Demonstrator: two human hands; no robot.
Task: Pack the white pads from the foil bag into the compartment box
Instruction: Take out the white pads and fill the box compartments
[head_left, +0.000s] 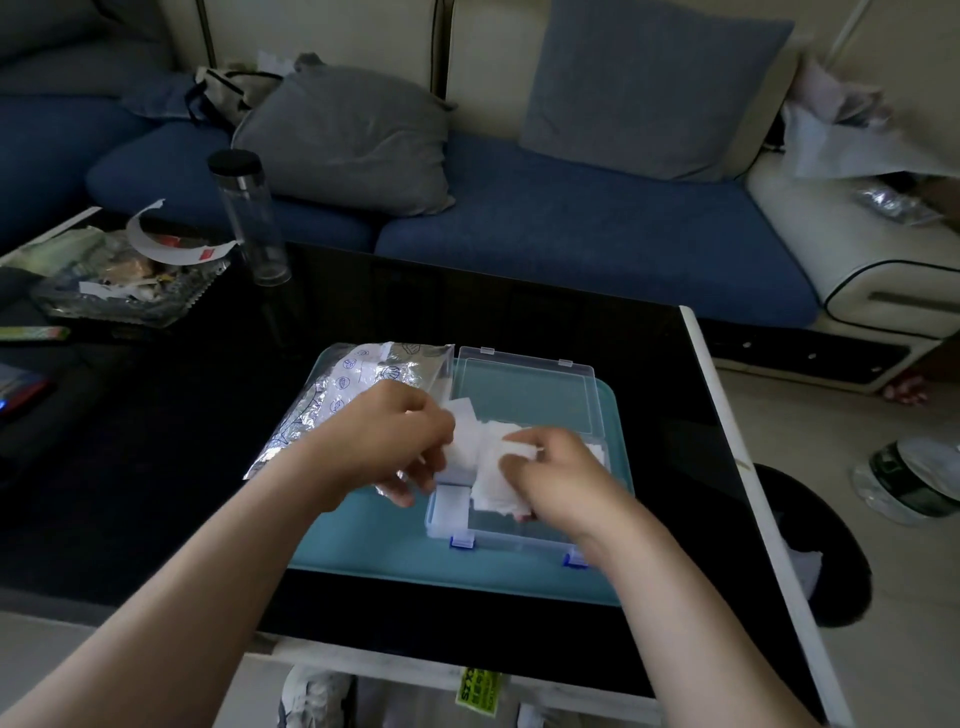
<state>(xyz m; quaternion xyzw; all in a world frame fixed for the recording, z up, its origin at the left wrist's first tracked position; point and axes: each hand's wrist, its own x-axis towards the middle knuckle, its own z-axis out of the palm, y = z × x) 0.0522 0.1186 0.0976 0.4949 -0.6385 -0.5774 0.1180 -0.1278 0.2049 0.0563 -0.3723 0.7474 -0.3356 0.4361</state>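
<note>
your left hand (395, 441) curled, pinching white pads (467, 447) above the compartment box (519, 535), your right hand (563, 480) gripping white pads inside the compartment box

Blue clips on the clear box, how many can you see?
2. One blue clip sits left on the box's front edge; the other sits right, partly behind the right forearm. More may be hidden.

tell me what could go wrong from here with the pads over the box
Both the left hand and the right hand hold loose white square pads over the clear plastic compartment box; some could slip onto the teal tray. The pads look bunched, so they may settle crooked rather than flat. The silver foil bag lies close by the left hand, which might drag it.
</note>
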